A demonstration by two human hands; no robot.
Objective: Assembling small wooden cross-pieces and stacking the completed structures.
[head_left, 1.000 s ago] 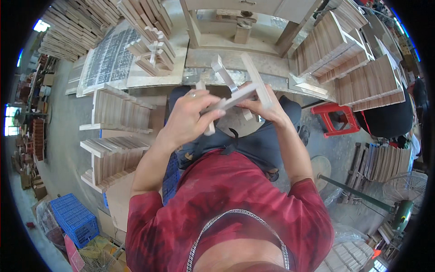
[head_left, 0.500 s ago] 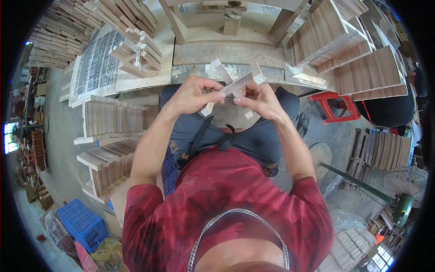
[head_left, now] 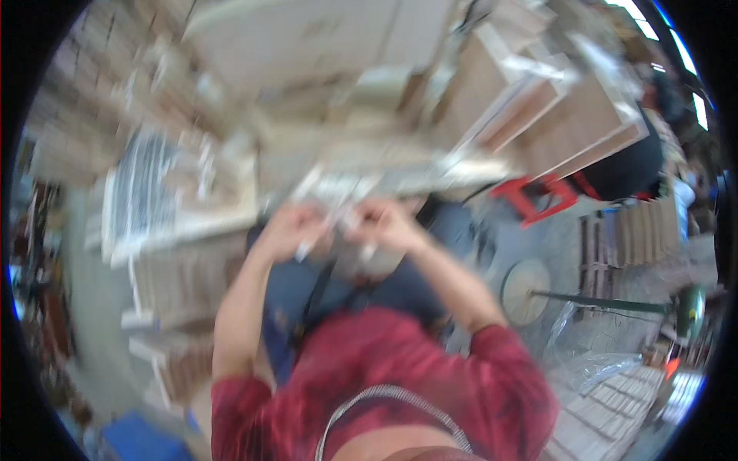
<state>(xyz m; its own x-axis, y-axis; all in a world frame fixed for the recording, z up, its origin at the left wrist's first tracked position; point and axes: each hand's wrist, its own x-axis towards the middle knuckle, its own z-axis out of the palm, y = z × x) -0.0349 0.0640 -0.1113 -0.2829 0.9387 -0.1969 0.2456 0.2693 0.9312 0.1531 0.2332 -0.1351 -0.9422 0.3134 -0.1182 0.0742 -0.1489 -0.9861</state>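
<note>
Motion blurs the whole view. My left hand point(head_left: 290, 229) and my right hand point(head_left: 387, 225) are close together above my lap, just in front of the workbench edge. Between them is a pale wooden cross-shaped piece point(head_left: 337, 213), made of crossing slats with small blocks at the ends. Fingers of both hands are closed on it near its middle, though the exact finger contact is smeared. Its far ends point toward the bench, and its near ends show below my hands.
Left on the bench, small wooden parts point(head_left: 201, 180) lie on a board. Stacked wooden panels point(head_left: 184, 284) stand left of my legs, with larger wooden panels point(head_left: 523, 115) at far right. A red plastic stool point(head_left: 534, 201) and a green-poled fan stand point(head_left: 607, 301) are to my right.
The view has swung and blurred, so bench and stacks appear shifted. Both hands appear lower and farther left in the picture, still around the crossed wooden piece.
</note>
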